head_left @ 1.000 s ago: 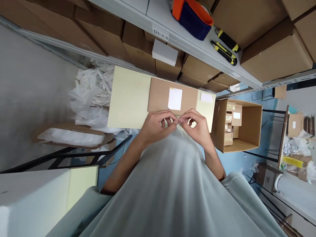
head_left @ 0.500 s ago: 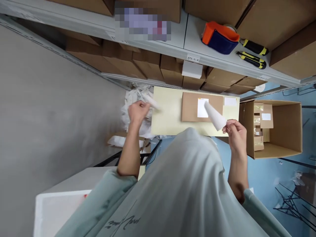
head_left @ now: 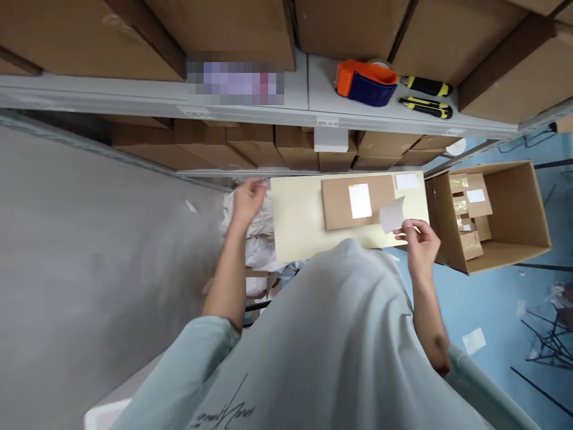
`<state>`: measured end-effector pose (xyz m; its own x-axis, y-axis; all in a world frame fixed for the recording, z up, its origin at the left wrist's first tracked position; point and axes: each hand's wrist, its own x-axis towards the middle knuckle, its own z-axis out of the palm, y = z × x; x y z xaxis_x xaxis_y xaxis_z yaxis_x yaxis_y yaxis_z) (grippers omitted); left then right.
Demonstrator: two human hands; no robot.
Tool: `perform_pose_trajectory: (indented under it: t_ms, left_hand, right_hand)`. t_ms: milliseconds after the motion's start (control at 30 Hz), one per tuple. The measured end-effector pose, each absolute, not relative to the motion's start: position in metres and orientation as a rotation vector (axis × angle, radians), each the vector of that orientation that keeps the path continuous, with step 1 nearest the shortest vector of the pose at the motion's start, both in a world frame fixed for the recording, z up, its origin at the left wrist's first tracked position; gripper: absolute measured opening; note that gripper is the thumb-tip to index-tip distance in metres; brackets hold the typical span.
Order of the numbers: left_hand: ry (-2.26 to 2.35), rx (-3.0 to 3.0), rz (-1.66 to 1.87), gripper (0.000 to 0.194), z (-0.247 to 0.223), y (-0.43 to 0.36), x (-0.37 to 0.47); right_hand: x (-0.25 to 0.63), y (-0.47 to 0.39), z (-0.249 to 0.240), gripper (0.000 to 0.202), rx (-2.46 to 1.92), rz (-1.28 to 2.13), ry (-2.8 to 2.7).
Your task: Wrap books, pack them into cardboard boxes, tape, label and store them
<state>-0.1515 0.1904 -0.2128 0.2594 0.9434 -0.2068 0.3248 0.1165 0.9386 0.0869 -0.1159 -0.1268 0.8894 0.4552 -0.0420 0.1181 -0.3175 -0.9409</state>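
Note:
In my right hand (head_left: 421, 242) a small white paper label (head_left: 392, 216) is pinched by its lower right edge, tilted and slightly curled. It hangs over the front right corner of a flat brown cardboard box (head_left: 335, 206). That box lies on a pale yellow tabletop (head_left: 295, 221) and carries a white label (head_left: 360, 200) on its top. My left hand (head_left: 249, 202) is off the table's left end, above a heap of crumpled white scraps (head_left: 259, 254). Its fingers are stretched out and I see nothing held in them.
Another white label (head_left: 407, 181) lies at the table's back right. A large open carton (head_left: 514, 239) with small boxes stands to the right. Behind, a metal shelf (head_left: 295, 116) holds brown boxes, an orange and blue tape dispenser (head_left: 367, 83) and a yellow-black utility knife (head_left: 427, 108).
The white strip by my left hand is gone from there, and a white scrap now shows farther left. The label in my right hand has turned flatter. The view has shifted.

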Motion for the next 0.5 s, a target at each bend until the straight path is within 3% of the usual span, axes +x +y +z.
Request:
perform_pose_trajectory:
  t_ms: [100,233,500]
  left_hand:
    - [0.88,1.122,0.496,0.048,-0.211,0.123,-0.104]
    - [0.676,0.771,0.566,0.05,-0.19,0.04,-0.062]
    - [0.871,0.636,0.8,0.047,-0.195,0.013,-0.037]
  right_hand:
    - [0.084,-0.104,-0.131,0.022,-1.965,0.166,-0.879]
    - [0.088,-0.102,-0.149,0.012,-1.972,-0.06,-1.533]
    - [0.103,-0.121,-0.186,0.023,-1.892,0.169,-1.762]
